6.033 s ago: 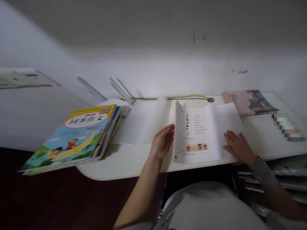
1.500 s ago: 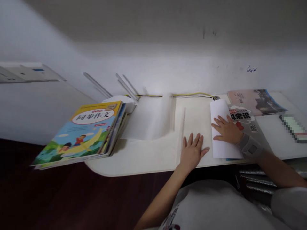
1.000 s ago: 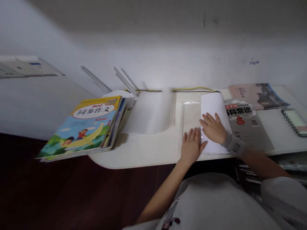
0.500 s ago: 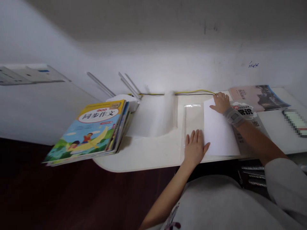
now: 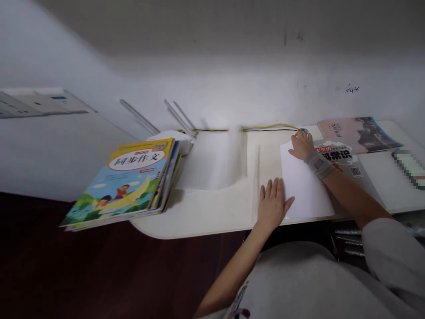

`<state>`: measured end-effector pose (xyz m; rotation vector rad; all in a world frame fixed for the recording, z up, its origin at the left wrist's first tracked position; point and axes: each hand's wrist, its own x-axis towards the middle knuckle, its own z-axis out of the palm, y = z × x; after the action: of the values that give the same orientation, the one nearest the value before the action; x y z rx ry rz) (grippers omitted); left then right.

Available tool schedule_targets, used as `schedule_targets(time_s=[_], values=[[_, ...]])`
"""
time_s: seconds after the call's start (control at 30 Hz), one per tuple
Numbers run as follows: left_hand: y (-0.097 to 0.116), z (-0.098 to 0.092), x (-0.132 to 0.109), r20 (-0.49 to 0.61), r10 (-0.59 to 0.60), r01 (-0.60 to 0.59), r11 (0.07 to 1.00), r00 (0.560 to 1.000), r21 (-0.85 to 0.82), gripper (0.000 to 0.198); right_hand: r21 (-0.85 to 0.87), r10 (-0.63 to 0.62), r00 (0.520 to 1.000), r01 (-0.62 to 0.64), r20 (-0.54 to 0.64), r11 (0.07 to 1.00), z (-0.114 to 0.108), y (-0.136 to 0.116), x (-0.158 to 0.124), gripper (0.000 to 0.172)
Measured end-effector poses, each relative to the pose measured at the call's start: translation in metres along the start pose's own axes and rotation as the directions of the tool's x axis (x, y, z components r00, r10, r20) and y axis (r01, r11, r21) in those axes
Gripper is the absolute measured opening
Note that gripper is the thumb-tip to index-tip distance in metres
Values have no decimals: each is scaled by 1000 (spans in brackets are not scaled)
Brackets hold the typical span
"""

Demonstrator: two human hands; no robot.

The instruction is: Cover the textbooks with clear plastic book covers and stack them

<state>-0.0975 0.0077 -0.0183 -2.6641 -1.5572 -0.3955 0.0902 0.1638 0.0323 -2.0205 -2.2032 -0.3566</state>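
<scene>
A white sheet (image 5: 302,186) lies beside and partly over a grey book cover (image 5: 352,177) with a red and black title. My right hand (image 5: 302,144), with a grey band on its wrist, rests on the sheet's upper edge, thumb apart and fingers slightly bent. My left hand (image 5: 272,206) lies flat by the sheet's lower left edge, fingers stretched and thumb out. Left of the sheet is a strip of clear plastic cover (image 5: 255,177), one edge slightly raised. How far the plastic runs beneath the sheet is hidden.
A stack of books (image 5: 133,181) overhangs the left end of the white table (image 5: 206,217). Behind it stands a white device with antennas (image 5: 179,117). A translucent sheet (image 5: 212,164) lies mid-table. A pink book (image 5: 348,135) and a blurred phone-like object (image 5: 410,168) are at right.
My right hand has shifted slightly left, showing more of the grey cover's title. The sheet's upper left corner sits lower. The plastic's left edge has moved rightward and lifted.
</scene>
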Motion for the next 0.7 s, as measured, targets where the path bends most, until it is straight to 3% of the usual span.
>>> schedule_targets(time_s=[0.3,0.43,0.5,0.6,0.7], values=[[-2,-5,1,39,46,-43,997,998,-63,68,68,41,996,-46,79,997,12,-1,4,44],[-4,-14,-2,41,256,-251,963,966,-103,60,131,25,998,-31,51,991,11,-3,8,40],[-4,-18,-3,52,336,-329,938,941,-111,56,198,-9,999,1,36,980,10,4,11,41],[-4,-22,-4,70,334,-325,939,940,-114,56,315,-66,997,75,-37,946,13,29,11,47],[-7,-24,-4,63,331,-323,941,942,-104,57,438,-6,988,73,-152,896,26,56,-4,51]])
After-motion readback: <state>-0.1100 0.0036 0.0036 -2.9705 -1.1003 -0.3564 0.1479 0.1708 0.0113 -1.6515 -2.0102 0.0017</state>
